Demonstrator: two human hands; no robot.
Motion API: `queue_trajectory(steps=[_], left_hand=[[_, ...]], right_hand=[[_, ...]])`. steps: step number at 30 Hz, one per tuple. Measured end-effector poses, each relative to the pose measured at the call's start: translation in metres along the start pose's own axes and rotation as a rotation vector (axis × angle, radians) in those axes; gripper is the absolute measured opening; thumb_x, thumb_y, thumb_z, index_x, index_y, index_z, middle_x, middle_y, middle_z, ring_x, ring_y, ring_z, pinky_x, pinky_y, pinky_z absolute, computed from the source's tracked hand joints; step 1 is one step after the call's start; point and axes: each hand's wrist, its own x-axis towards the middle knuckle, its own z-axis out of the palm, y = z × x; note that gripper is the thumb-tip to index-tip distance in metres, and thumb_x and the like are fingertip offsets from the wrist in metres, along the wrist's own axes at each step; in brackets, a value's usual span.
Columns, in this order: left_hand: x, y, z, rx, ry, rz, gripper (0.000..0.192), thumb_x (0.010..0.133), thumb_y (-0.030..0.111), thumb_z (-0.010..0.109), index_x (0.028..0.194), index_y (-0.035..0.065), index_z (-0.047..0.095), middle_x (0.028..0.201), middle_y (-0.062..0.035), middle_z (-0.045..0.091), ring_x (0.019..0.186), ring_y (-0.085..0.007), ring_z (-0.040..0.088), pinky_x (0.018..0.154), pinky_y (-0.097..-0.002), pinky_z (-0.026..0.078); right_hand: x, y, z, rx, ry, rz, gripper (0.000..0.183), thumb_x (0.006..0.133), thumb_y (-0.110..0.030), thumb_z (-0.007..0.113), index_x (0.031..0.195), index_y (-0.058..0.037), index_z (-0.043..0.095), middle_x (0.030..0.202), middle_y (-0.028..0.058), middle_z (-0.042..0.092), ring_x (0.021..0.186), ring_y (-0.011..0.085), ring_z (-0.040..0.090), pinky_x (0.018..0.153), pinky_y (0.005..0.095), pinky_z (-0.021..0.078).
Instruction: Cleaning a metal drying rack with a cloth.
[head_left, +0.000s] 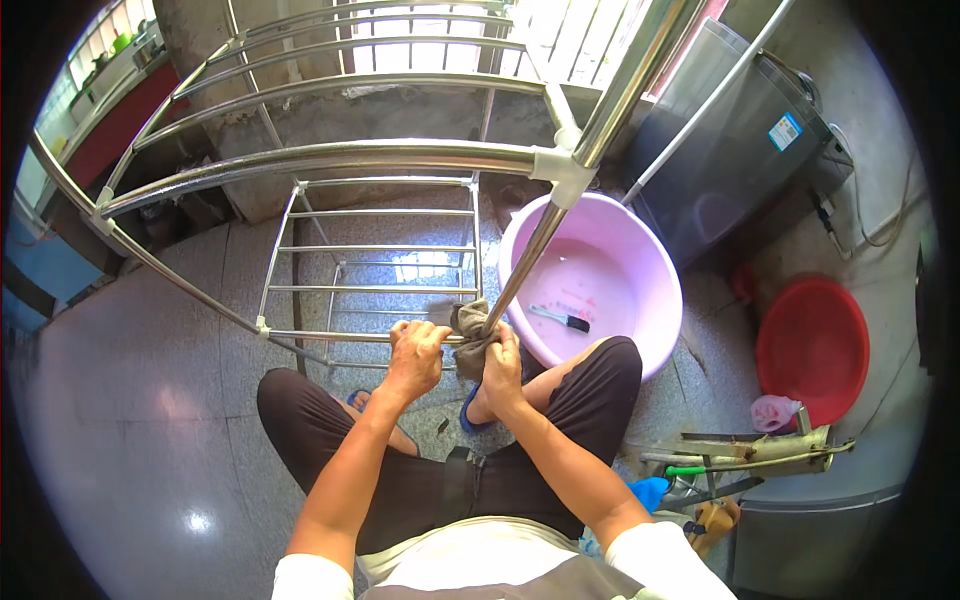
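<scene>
A metal tube rack (322, 157) with white plastic joints stands before me. My right hand (503, 371) grips a grey-brown cloth (471, 330) wrapped about the rack's near corner, where an upright tube (529, 259) meets a lower crossbar. Just left of the cloth, my left hand (417, 358) has its fingers bent over the crossbar (330, 336); its palm side is hidden. To the right of the cloth, a large pink plastic tub (664, 300) holds a little water and a brush (559, 318) with dark bristles.
A red basin (851, 352) lies at the right, near a grey appliance (735, 142) with a cable. Nearer me on the right are a metal frame (787, 454) and a grey cabinet-like box (817, 547). A barred window is beyond the rack, and a counter at the far left.
</scene>
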Motion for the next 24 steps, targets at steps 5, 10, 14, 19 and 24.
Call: queue_trajectory(steps=[5,10,14,19,24], left_hand=[[-0.003,-0.002,-0.001,0.011,-0.033,-0.008,0.045,0.06,-0.004,0.053,0.102,0.0087,0.061,0.093,-0.0079,0.061,0.098,-0.026,0.053,0.091,-0.0411,0.03],[-0.008,-0.008,-0.001,0.015,-0.053,-0.022,0.049,0.057,-0.003,0.054,0.103,0.0079,0.061,0.097,-0.0096,0.061,0.105,-0.0276,0.053,0.093,-0.0428,0.03],[-0.006,-0.004,0.011,0.025,-0.009,0.023,0.042,0.058,0.003,0.057,0.1,0.0062,0.061,0.095,-0.0101,0.061,0.106,-0.0274,0.053,0.094,-0.0442,0.031],[-0.008,-0.002,0.007,0.015,-0.039,-0.035,0.048,0.058,-0.001,0.055,0.105,0.0056,0.06,0.103,-0.0141,0.061,0.111,-0.0301,0.051,0.096,-0.0437,0.03],[-0.006,-0.002,0.006,-0.016,-0.061,-0.001,0.051,0.059,-0.002,0.054,0.11,0.0045,0.059,0.107,-0.0148,0.06,0.117,-0.0306,0.048,0.1,-0.0442,0.027]], right_hand=[[-0.004,0.024,-0.004,-0.154,0.08,0.356,0.036,0.081,0.005,0.039,0.115,-0.0003,0.05,0.101,0.0089,0.058,0.091,0.0157,0.057,0.08,0.0257,0.0475],[0.006,-0.01,-0.015,0.138,-0.024,0.265,0.032,0.081,0.006,0.041,0.11,0.0012,0.052,0.101,0.0088,0.06,0.092,0.0154,0.058,0.083,0.0287,0.0483],[0.01,-0.074,-0.018,0.345,-0.077,0.181,0.03,0.087,0.004,0.036,0.113,-0.0018,0.05,0.101,0.007,0.058,0.089,0.0121,0.057,0.082,0.0258,0.0483],[-0.005,-0.002,-0.009,-0.573,0.005,-0.37,0.036,0.082,0.003,0.035,0.116,-0.0023,0.046,0.102,0.0087,0.057,0.09,0.0184,0.056,0.079,0.0303,0.0458],[0.001,0.091,-0.037,-0.009,-0.052,0.54,0.038,0.078,0.003,0.043,0.115,-0.0011,0.049,0.095,0.0104,0.06,0.082,0.0228,0.061,0.07,0.0334,0.0484]])
